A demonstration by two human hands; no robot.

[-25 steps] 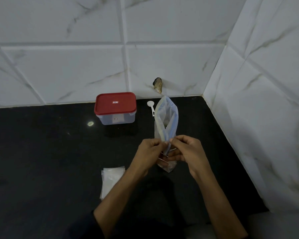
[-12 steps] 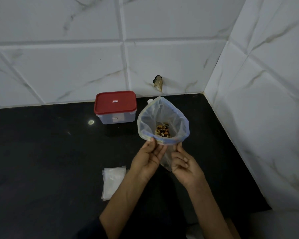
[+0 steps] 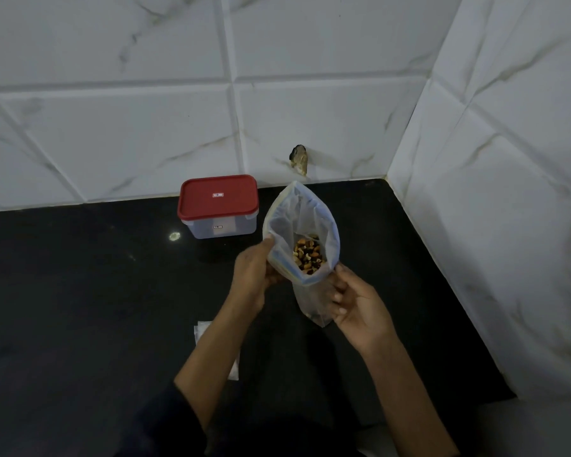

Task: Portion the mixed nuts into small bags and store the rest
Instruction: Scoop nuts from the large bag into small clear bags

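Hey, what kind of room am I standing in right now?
Most likely a home kitchen, at a corner of the worktop. A polished black counter meets white marble-look wall tiles, a red-lidded food container stands at the back, and both hands hold an open bag of mixed nuts.

A: Can you read the label on the red lid (image 3: 218,195)?
B: Nope, too tiny. And the left arm (image 3: 208,351) covers most of the small bags (image 3: 201,328) near it.
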